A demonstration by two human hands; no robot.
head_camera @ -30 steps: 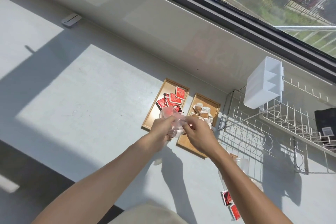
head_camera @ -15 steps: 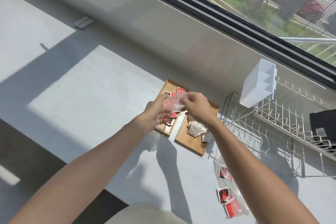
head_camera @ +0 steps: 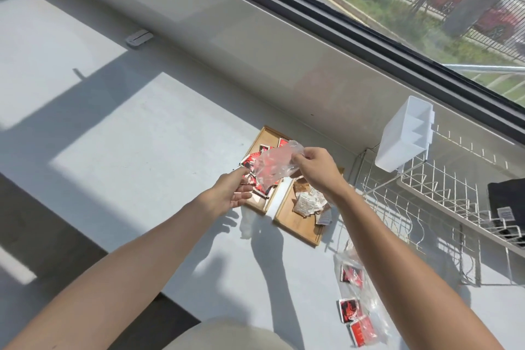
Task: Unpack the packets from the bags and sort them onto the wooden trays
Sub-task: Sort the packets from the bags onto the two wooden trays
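Two wooden trays lie side by side on the grey counter. The left tray holds several red packets; the right tray holds pale brown and white packets. My right hand pinches the top of a crumpled clear plastic bag held above the left tray. My left hand is below the bag's lower edge, fingers loosely spread; I cannot tell whether it touches the bag. Another clear bag with red packets lies on the counter at the lower right.
A white wire dish rack stands right of the trays, with a white plastic divided holder hung on its corner and a black item at the far right. A window sill and wall run behind. The counter's front edge lies at lower left.
The hands have parted: my right hand lifted the clear bag up and to the right, my left hand dropped lower and opened. The view shifted slightly.
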